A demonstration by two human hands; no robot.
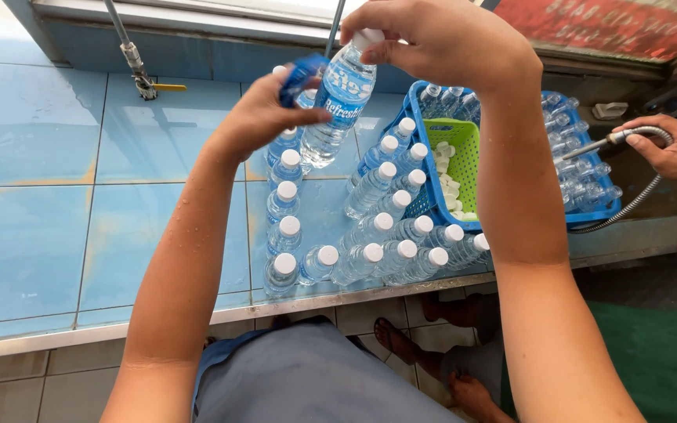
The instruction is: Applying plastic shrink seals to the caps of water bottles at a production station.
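The clear water bottle [337, 106] with the blue label is up in the air above the blue-tiled bench [56, 204], tilted so its white cap [367, 37] leans to the upper right. Your right hand [440, 39] sits on top of it, fingers [385, 53] curled tight around the cap. Your left hand [264, 113] grips the bottle's middle from the left, the thumb pressed across the label, and a loose strip of blue label [301, 77] sticks out from under those fingers.

Below the bottle, a cluster of capped bottles [370, 235] stands on the bench, packed cap to cap in rough rows that run toward the front edge. Just behind them to the right is a blue crate [421, 157] with more bottles inside it, and a green basket [464, 149] of loose white caps [447, 176] rests in the crate.

At the far right, another person's hand [667, 149] holds a metal hose nozzle [601, 145] pointed into the crate. A pipe with a yellow valve handle [150, 84] runs down the back wall at the left.
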